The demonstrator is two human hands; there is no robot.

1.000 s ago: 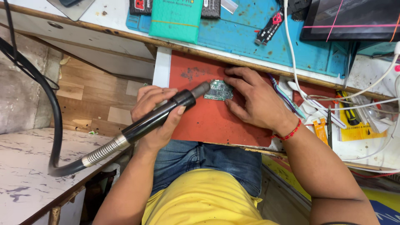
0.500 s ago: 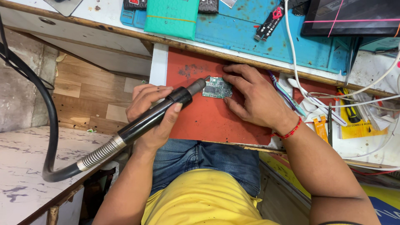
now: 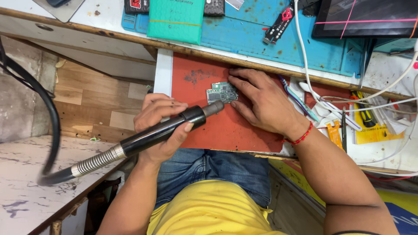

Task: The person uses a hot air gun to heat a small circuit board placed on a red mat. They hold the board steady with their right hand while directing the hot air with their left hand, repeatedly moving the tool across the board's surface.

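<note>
A small green circuit board lies on a red work mat. My right hand rests flat on the mat, its fingers pressing the board's right edge. My left hand grips a black hot-air handpiece with a metal nozzle that points at the board's lower edge. A ribbed metal collar and a black hose run from the handpiece off to the left.
A blue mat at the back carries a teal package and a black and red tool. A dark screen sits at the top right. White cables, tweezers, a toothbrush and yellow parts crowd the right.
The view has shifted slightly. The handpiece nozzle has dropped a little lower beside the board, and my right hand stays on the board.
</note>
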